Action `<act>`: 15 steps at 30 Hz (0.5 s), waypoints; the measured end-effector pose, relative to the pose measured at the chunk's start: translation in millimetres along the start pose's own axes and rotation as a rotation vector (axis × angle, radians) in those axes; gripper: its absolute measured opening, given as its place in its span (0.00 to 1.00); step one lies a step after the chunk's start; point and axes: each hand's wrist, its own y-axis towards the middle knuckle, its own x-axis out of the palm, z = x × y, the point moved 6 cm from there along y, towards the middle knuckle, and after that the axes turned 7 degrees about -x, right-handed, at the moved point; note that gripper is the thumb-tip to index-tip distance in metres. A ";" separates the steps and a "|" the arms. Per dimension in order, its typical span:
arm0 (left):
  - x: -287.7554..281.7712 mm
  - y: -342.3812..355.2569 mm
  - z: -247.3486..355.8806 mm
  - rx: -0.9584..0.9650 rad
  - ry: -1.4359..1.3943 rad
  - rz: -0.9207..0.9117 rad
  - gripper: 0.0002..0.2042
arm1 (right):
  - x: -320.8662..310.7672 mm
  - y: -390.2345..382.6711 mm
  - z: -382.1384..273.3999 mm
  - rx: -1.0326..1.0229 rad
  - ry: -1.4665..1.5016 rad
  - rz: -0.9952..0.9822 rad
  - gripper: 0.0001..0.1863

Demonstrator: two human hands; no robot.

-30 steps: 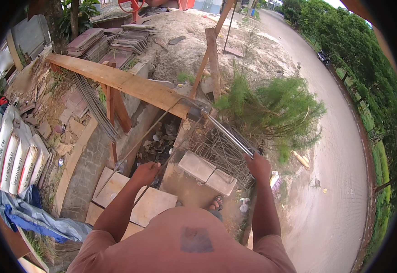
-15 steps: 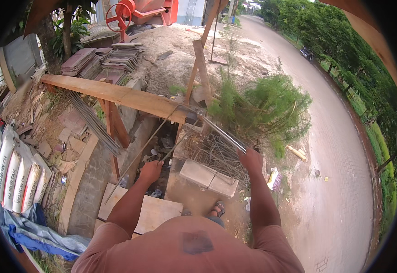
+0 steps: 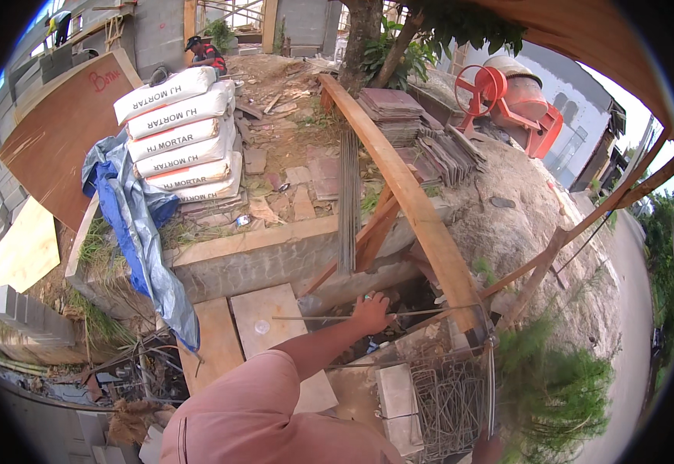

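Observation:
My left hand (image 3: 372,313) is over the trench, its fingers curled about a thin steel rod (image 3: 310,318). That rod runs to the near end of the wooden beam (image 3: 422,209), where a dark metal fitting (image 3: 476,336) is fixed. At the lower edge, my right hand (image 3: 486,448) is partly cut off, around the lower end of a shiny metal bar (image 3: 491,390) that reaches up to the fitting. Beside the bar lies a heap of bent steel stirrups (image 3: 449,398).
Mortar bags (image 3: 186,135) are stacked behind a low concrete wall (image 3: 267,259). Straight rods (image 3: 348,205) lean against the beam. A blue tarp (image 3: 132,224), roof tiles (image 3: 391,108), a red concrete mixer (image 3: 519,100) and a leafy bush (image 3: 557,387) surround me. Another person (image 3: 207,56) crouches far back.
My view has swung left, bringing the mortar bags toward the middle. My left hand has shifted onto the rod's long free part. My right hand stays at the metal bar, now near the lower edge.

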 end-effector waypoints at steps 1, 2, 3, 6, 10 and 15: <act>8.8 8.7 -11.7 -0.049 -0.013 0.002 0.24 | 3.8 3.4 5.1 0.000 -0.019 -0.039 0.30; 20.1 20.7 -22.6 -0.093 -0.030 0.007 0.25 | 17.4 9.6 16.0 -0.050 -0.011 -0.010 0.29; 41.8 36.3 -37.2 -0.092 -0.130 -0.129 0.25 | 40.9 18.9 29.2 -0.110 0.003 0.023 0.28; 76.3 49.6 -51.6 -0.053 -0.335 -0.381 0.26 | 65.3 31.9 38.2 -0.098 0.184 0.000 0.26; 50.0 26.2 -20.6 0.005 -0.355 -0.229 0.25 | 94.0 46.2 67.1 -0.051 0.246 -0.011 0.28; -48.7 -61.9 50.5 -0.035 -0.190 -0.181 0.19 | 124.7 67.0 96.5 0.042 0.418 0.343 0.13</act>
